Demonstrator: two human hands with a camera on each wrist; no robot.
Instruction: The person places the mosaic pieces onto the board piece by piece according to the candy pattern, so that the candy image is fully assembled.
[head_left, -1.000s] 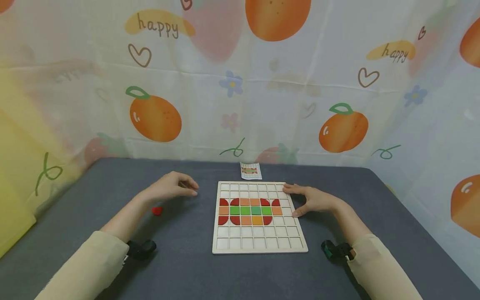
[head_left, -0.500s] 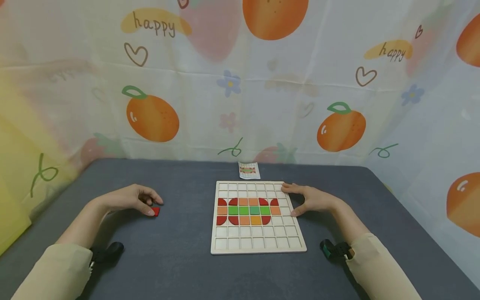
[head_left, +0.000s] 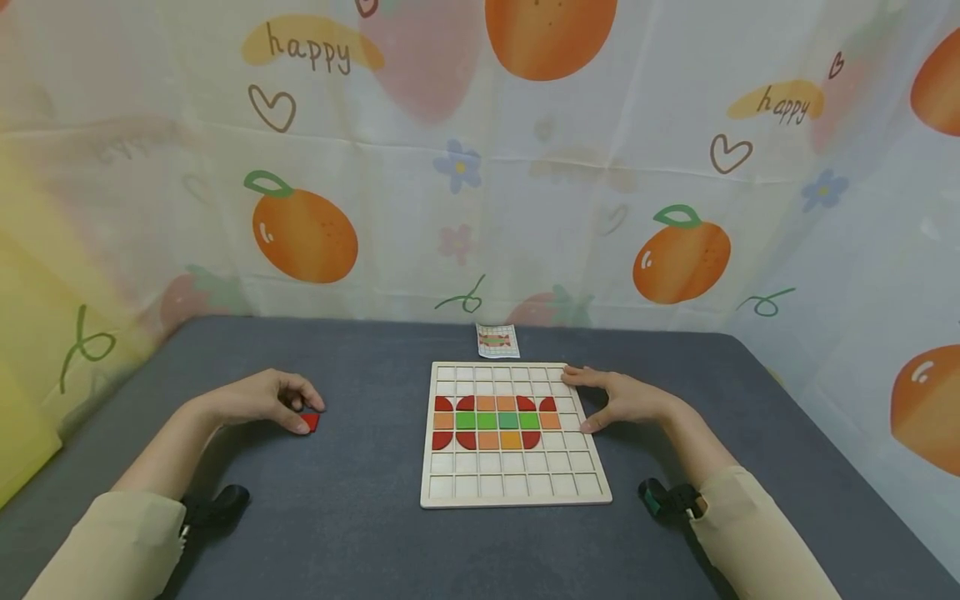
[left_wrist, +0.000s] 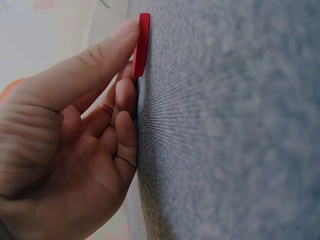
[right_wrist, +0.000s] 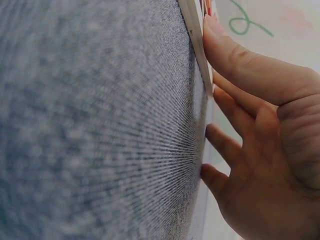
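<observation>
At the left side of the table, my left hand (head_left: 258,398) pinches a small red tile (head_left: 310,422) between thumb and fingers. The left wrist view shows the thumb against the red tile (left_wrist: 142,45), which is tilted up on its edge close over the cloth. My right hand (head_left: 630,402) rests on the right side of a white grid board (head_left: 517,492), fingers by the upper corner and thumb at the side edge. In the right wrist view the thumb (right_wrist: 240,57) lies on the board's rim (right_wrist: 192,35). Red quarter-round tiles and orange, green, teal and yellow squares fill the board's middle rows.
Behind the board lies a small printed card (head_left: 497,341) showing a coloured tile pattern on a grid. A dark grey cloth (head_left: 360,533) covers the table. A fruit-printed curtain (head_left: 420,217) hangs along its back and sides.
My left hand has moved left from beside the board to the red tile and taken hold of it. The right hand stays on the board.
</observation>
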